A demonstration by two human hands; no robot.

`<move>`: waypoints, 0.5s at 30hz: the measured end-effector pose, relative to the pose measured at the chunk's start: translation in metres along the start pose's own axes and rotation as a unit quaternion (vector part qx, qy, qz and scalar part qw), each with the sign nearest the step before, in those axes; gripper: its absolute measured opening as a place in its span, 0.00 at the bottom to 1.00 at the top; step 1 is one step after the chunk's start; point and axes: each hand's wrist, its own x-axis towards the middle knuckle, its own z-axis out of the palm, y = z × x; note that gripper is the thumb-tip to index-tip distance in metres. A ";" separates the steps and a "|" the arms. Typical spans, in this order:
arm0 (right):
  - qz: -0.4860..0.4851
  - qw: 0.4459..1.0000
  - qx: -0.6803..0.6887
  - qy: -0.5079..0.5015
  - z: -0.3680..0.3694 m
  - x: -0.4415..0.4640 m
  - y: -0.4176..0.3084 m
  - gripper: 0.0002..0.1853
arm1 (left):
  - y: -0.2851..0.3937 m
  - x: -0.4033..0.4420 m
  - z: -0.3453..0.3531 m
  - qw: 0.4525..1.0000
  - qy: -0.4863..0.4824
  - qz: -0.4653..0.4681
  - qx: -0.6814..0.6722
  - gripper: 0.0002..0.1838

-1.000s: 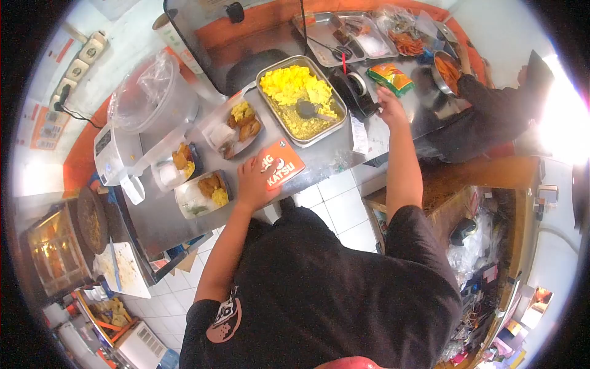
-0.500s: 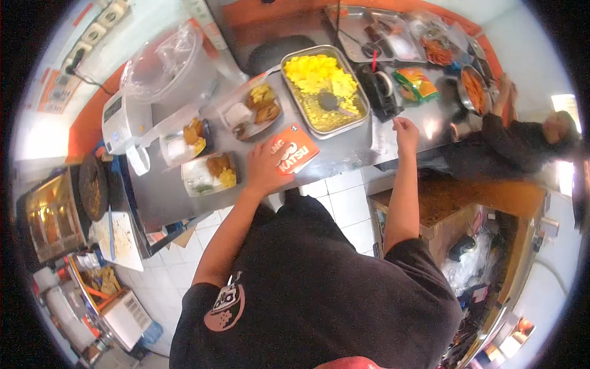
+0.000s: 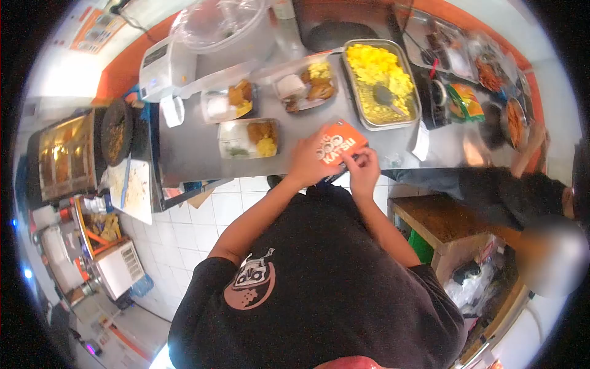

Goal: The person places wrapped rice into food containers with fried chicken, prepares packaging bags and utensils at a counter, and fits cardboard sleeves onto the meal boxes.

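Note:
An orange box (image 3: 342,142) with white lettering sits at the counter's front edge. My left hand (image 3: 305,161) is closed on its left side. At the box's right front corner is my right hand (image 3: 364,166), its fingers pinched together; whatever they grip there is too small to make out. Behind the box stands a metal tray of yellow food (image 3: 381,80) with a dark scoop in it. To the left are open boxes of rice and fried food: one at the front (image 3: 249,139), one behind it (image 3: 228,103) and one further right (image 3: 305,88).
A steel counter (image 3: 196,161) runs across the view. A large clear tub (image 3: 224,31) and a white device (image 3: 161,71) stand at its back left. A green and orange packet (image 3: 465,102) lies right. A co-worker's arm (image 3: 530,150) reaches near a bowl (image 3: 515,123) at far right.
My right hand has moved left from beside the packet to the orange box. My left hand stays on the box. The view has shifted, and the counter's things appear further right.

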 end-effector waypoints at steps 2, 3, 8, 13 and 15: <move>-0.005 0.999 -0.033 0.028 -0.006 -0.005 0.021 0.25 | -0.029 -0.002 0.016 0.988 -0.027 -0.083 -0.126 0.57; -0.006 0.998 -0.050 0.045 -0.008 -0.007 0.031 0.28 | -0.032 -0.002 0.013 0.993 -0.008 -0.057 -0.101 0.57; 0.138 0.975 0.169 -0.033 -0.005 -0.010 0.023 0.41 | -0.008 -0.006 -0.012 0.997 -0.043 -0.036 0.043 0.59; 0.166 0.968 0.183 -0.038 0.023 0.005 0.033 0.46 | -0.031 -0.017 0.004 0.996 -0.058 0.043 0.060 0.57; 0.142 0.972 0.185 -0.021 0.023 0.005 0.038 0.44 | -0.047 -0.022 -0.004 0.993 -0.018 0.110 0.035 0.49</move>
